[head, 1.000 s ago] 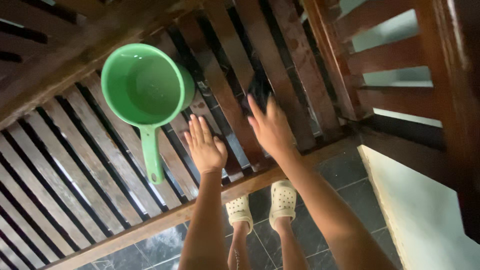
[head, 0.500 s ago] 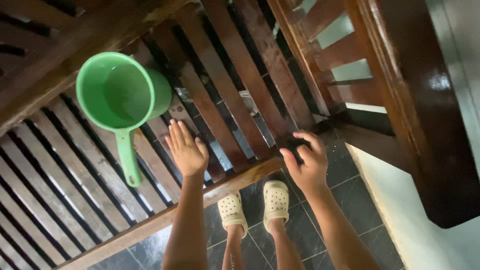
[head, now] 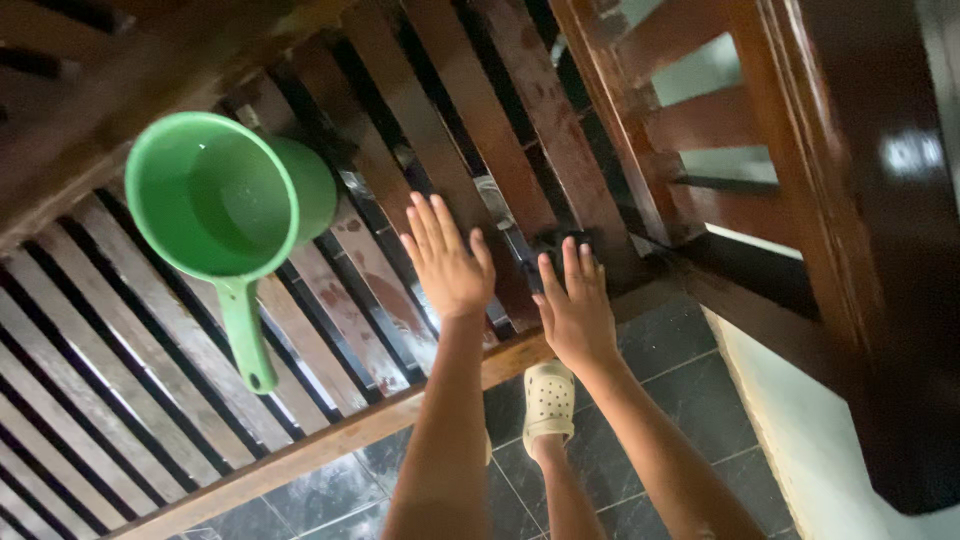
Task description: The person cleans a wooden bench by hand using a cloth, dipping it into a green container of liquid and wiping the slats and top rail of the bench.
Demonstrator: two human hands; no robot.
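I look straight down and I see both arms stretched forward from the lower edge of the view. My left hand (head: 447, 262) lies palm down, flat, with the fingers straight and a little spread, on the slats of a dark wooden bench (head: 330, 440). My right hand (head: 575, 305) is just to the right of it and slightly nearer, also palm down and flat, fingers a little apart; its fingertips reach the place where the slats meet the bench arm. Neither hand grips anything; both only rest on the wood. The two hands are near each other but do not touch.

The bench is made of long narrow slats with dark gaps between them. The wood is brown, glossy, and worn, with paler reddish patches near the left hand. A lighter front rail runs along the near edge.

To the left, well apart from the hands, a green plastic dipper (head: 225, 205) stands on the slats. It is round and deep, smooth, with a straight handle pointing to the near side.

Below the bench there is a dark tiled floor (head: 690, 400), and one pale perforated clog (head: 548, 395) on my foot.
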